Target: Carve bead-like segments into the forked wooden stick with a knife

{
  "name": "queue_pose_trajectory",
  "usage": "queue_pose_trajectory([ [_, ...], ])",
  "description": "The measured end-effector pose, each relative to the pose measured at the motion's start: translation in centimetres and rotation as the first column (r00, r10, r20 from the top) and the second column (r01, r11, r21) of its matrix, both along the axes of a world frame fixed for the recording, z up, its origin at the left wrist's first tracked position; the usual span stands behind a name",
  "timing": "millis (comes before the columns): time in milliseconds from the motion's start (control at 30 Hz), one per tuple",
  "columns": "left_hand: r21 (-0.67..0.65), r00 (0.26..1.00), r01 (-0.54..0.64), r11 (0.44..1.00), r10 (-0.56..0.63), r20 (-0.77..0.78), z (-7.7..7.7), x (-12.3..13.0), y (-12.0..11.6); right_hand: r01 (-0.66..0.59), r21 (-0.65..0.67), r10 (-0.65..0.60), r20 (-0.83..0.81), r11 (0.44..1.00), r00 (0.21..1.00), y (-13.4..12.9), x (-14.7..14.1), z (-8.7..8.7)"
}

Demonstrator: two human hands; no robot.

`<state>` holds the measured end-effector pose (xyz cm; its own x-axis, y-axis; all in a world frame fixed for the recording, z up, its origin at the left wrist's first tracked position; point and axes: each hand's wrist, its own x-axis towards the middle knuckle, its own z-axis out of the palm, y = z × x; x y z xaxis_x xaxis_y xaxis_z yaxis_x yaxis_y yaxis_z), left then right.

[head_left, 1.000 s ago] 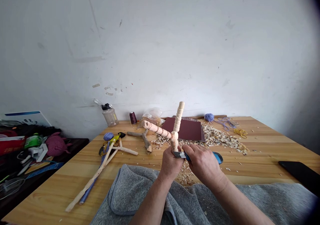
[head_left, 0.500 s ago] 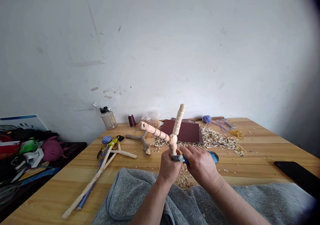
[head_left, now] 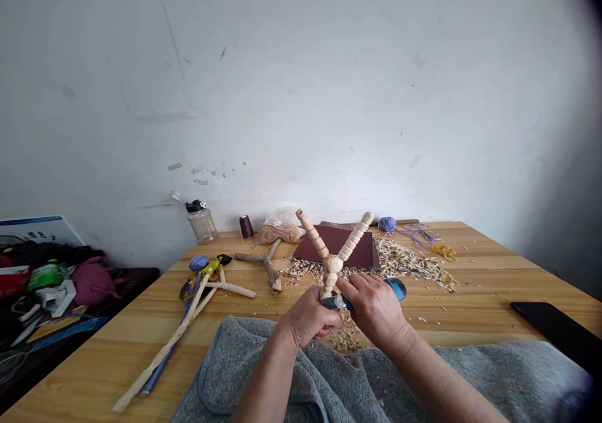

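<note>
My left hand [head_left: 308, 317] grips the lower stem of a carved Y-shaped wooden fork [head_left: 333, 263], whose two notched, beaded arms rise in a V. My right hand [head_left: 375, 307] is wrapped around a carving knife [head_left: 397, 288] with a blue handle. Its short steel blade [head_left: 333, 302] lies against the stem, just above my left fingers. Most of the handle is hidden by my right fingers. A grey fleece towel [head_left: 282, 373] lies under both forearms.
Pale wood shavings [head_left: 404, 263] cover the wooden table [head_left: 484, 288] around dark red sandpaper [head_left: 338, 250]. A raw forked branch [head_left: 268, 266], long carved sticks [head_left: 164, 348], a black phone [head_left: 559, 322] and a water bottle [head_left: 202, 225] lie about. A cluttered dark table [head_left: 136, 278] stands left.
The carved fork has turned in my hands: one arm pointed left before, and both arms now rise in a V. My left hand has rotated with it.
</note>
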<state>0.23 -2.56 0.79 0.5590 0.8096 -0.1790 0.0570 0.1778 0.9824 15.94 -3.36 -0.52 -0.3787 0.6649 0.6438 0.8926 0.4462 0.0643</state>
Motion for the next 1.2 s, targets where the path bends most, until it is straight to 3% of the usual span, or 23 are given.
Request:
queue_pose_trajectory([
  [167,-0.042,0.997,0.052,0.998,-0.049,0.065,-0.1,0.5,-0.4,-0.14,0.002,0.14,0.012,0.99,0.99,0.5,1.0,0.1],
  [267,-0.1,0.982,0.149,0.984,-0.135,0.134,-0.4,0.8,-0.4,-0.212,0.025,0.211,0.028,0.977,0.977,0.5,1.8,0.5],
  [367,-0.143,0.962,0.243,0.959,-0.22,0.162,-0.4,0.5,-0.3,-0.233,0.051,0.229,0.072,0.971,0.971,0.3,2.1,1.1],
  [567,-0.171,0.94,0.322,0.931,-0.293,0.177,-0.3,-0.1,-0.1,-0.247,0.075,0.239,0.095,0.966,0.966,0.2,2.1,1.4],
  [1200,-0.217,0.928,0.362,0.907,-0.328,0.176,0.2,-0.4,-0.3,-0.27,0.065,0.262,0.1,0.961,0.96,0.1,2.2,1.4],
])
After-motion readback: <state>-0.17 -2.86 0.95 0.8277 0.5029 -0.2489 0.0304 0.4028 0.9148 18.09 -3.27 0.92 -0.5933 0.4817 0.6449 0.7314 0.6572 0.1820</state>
